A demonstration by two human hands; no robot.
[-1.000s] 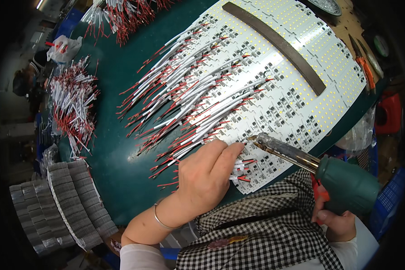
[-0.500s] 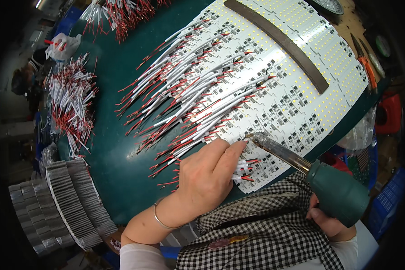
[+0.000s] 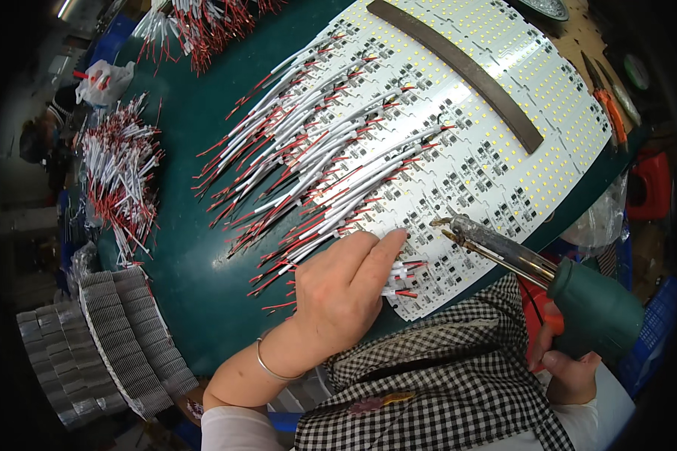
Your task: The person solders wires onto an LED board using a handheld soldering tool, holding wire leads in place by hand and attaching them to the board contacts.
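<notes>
My left hand (image 3: 337, 289) is closed over the near corner of a white LED circuit board (image 3: 496, 218), thumb and forefinger pinched together. White wires (image 3: 400, 275) with red and black ends stick out beside its fingers; how many it grips is hidden. In my right hand (image 3: 568, 370), fingers wrapped round the handle, is a green soldering gun (image 3: 600, 310). Its metal tip hovers over the board, a little right of the left fingertips, with a thin metal tube beneath the barrel. Rows of white wires (image 3: 331, 158) lie across the board's left part, their red ends hanging over the green mat.
A dark curved bar (image 3: 462, 68) lies on the board. Bundles of loose wires (image 3: 120, 169) sit at the left and top of the green mat (image 3: 203, 301). Stacked silvery strips (image 3: 128, 338) stand at lower left. Orange-handled pliers (image 3: 608, 105) lie at far right.
The soldering gun and my right hand have moved right, and its tip has drawn away from my left fingertips. The board and my left hand have shifted slightly left.
</notes>
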